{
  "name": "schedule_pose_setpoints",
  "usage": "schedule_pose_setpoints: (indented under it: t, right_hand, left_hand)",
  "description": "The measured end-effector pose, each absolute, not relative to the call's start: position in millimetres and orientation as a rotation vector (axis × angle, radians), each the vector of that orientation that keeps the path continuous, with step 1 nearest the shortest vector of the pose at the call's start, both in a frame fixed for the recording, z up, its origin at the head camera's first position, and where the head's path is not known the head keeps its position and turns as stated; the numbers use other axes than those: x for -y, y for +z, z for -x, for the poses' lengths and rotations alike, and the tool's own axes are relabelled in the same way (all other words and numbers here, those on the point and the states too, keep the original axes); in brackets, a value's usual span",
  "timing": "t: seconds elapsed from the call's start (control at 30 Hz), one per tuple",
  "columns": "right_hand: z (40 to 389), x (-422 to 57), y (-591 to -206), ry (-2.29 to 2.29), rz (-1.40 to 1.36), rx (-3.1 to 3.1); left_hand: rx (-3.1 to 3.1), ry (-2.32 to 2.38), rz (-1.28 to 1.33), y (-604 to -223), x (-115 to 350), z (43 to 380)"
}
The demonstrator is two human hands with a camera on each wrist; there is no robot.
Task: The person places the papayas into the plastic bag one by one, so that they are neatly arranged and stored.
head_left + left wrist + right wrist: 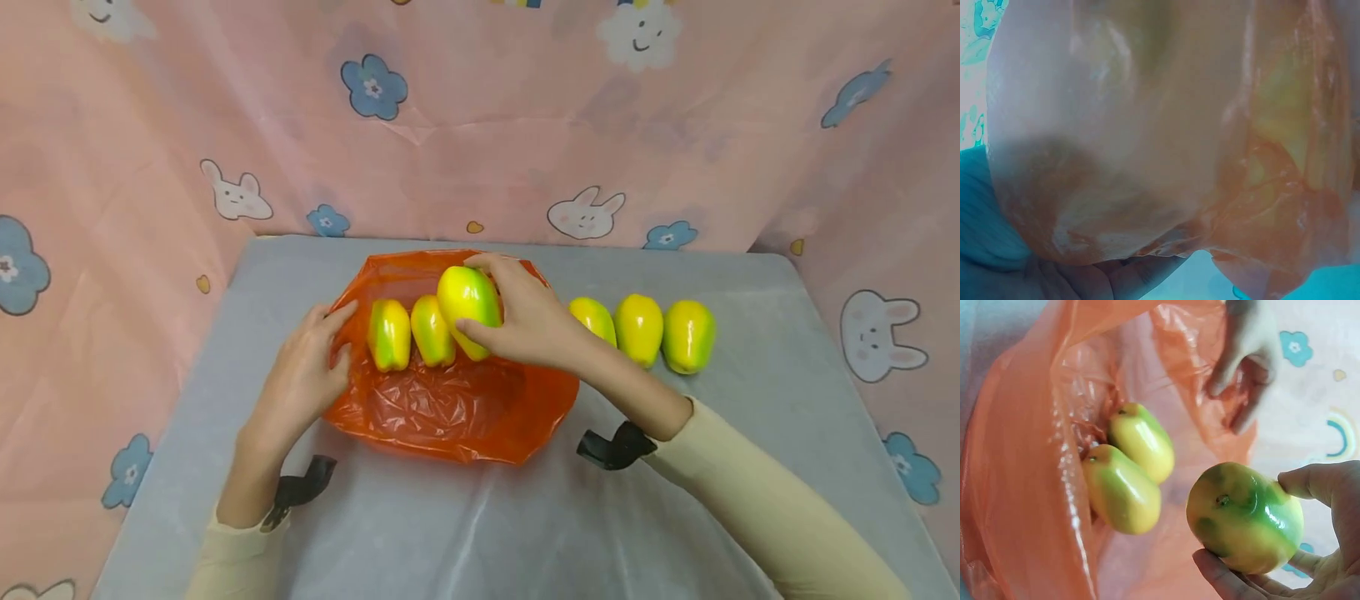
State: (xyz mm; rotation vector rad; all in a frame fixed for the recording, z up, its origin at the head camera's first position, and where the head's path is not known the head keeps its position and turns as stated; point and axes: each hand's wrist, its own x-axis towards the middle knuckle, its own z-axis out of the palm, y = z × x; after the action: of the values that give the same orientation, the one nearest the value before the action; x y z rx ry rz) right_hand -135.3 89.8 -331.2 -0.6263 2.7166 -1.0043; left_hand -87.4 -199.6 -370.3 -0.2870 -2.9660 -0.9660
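Note:
An orange-red plastic bag [450, 417] lies spread with its mouth open in the head view. Two yellow-green mangoes [389, 336] [1142, 445] lie side by side inside it. My right hand [536, 321] grips another mango [468, 304] between thumb and fingers over the bag; the right wrist view shows this mango [1241, 519] apart from the two inside. My left hand [303, 371] holds the bag's left rim between thumb and fingers. In the left wrist view the bag [1122, 125] covers most of the left hand [1091, 278].
Three more mangoes [638, 329] stand in a row on the grey table cover [757, 433], right of the bag and partly behind my right forearm. A pink patterned curtain [480, 150] rises behind the table and at both sides. Black straps [617, 446] sit at the wrists.

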Motion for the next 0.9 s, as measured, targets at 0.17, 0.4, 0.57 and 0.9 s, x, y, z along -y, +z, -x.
schedule_pose_setpoints:
  t: [0.17, 0.4, 0.57, 0.9]
  right_hand:
    - [144, -78, -339, -0.968, 0.595, -2.655]
    - [153, -70, -342, -0.897, 0.56, -2.645]
    - [157, -63, -344, -0.861, 0.538, -2.619]
    - [163, -51, -349, -0.763, 0.51, -2.558]
  left_hand:
    - [2.963, -0.959, 0.277, -371, 202, 86]
    - [2.966, -0.975, 0.273, -369, 202, 88]
    - [2.976, -0.972, 0.273, -367, 202, 88]
    - [2.976, -0.973, 0.283, -366, 202, 86]
